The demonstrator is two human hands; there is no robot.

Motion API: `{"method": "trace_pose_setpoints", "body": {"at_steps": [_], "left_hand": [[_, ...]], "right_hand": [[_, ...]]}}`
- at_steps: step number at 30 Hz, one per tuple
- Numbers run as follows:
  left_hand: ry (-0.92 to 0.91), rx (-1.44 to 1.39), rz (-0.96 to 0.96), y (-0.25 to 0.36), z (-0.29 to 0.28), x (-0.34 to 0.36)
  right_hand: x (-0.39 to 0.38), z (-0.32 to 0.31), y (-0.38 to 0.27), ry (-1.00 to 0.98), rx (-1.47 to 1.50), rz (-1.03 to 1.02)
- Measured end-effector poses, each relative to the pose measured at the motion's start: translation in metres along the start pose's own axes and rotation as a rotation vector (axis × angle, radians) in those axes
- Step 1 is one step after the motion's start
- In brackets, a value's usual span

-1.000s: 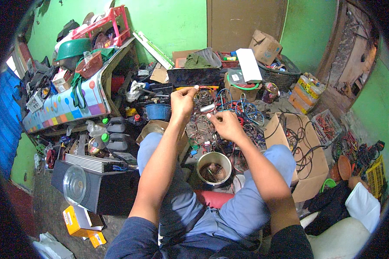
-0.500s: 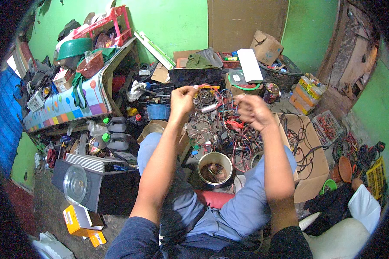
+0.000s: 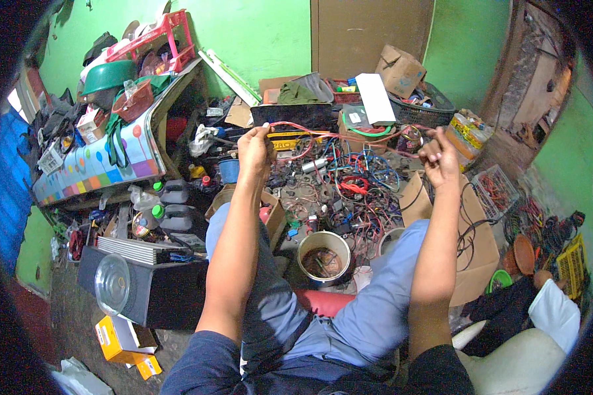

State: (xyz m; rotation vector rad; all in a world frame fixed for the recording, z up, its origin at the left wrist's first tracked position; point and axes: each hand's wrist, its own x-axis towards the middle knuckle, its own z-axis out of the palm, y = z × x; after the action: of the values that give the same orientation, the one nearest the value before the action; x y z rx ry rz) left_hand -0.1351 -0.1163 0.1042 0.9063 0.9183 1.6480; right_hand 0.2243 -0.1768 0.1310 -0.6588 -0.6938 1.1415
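Observation:
A thin red wire (image 3: 295,124) stretches between my raised hands, with a loop sagging near the left one. My left hand (image 3: 255,150) is closed, pinching the wire at one end. Farther right, my right hand (image 3: 439,155) has its fingers curled at the wire's other end. Below and beyond them spreads a pile of tangled cables and small electrical parts (image 3: 349,187), with blue, red and black strands. Between my knees stands a round pot (image 3: 337,243) with some brownish scraps inside.
An open cardboard box (image 3: 484,247) with black cables stands by my right knee. To the left sit a black box (image 3: 171,296) with a clear round lid (image 3: 114,283) against it, and grey jugs (image 3: 176,217). A cluttered table (image 3: 99,172) stands farther left.
My hands have spread apart. The right hand swung outward to the right and the left shifted slightly left, drawing the red wire out between them.

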Motion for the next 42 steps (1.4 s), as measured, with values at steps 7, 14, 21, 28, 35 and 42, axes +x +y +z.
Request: {"method": "trace_pose_setpoints", "body": {"at_steps": [7,14,21,28,35,42], "left_hand": [[-0.07,0.13,-0.001,-0.014,0.012,-0.007],[-0.107,0.251,-0.014,-0.022,0.024,-0.021],[-0.147,0.068,-0.065,-0.034,0.033,-0.021],[-0.193,-0.035,-0.176,-0.034,0.039,-0.027],[-0.167,-0.044,-0.184,-0.025,0.03,-0.023],[-0.194,-0.067,-0.208,-0.032,0.036,-0.027]], "right_hand": [[0.031,-0.041,0.052,0.14,-1.574,-0.302],[-0.041,0.072,0.074,-0.432,-1.268,-0.593],[-0.057,0.091,0.12,-0.472,-1.343,-0.33],[-0.032,0.066,0.161,-0.38,-1.169,-0.196],[-0.03,0.073,0.104,-0.376,-0.281,0.397],[-0.038,0.072,0.122,-0.48,-0.753,0.503]]}}
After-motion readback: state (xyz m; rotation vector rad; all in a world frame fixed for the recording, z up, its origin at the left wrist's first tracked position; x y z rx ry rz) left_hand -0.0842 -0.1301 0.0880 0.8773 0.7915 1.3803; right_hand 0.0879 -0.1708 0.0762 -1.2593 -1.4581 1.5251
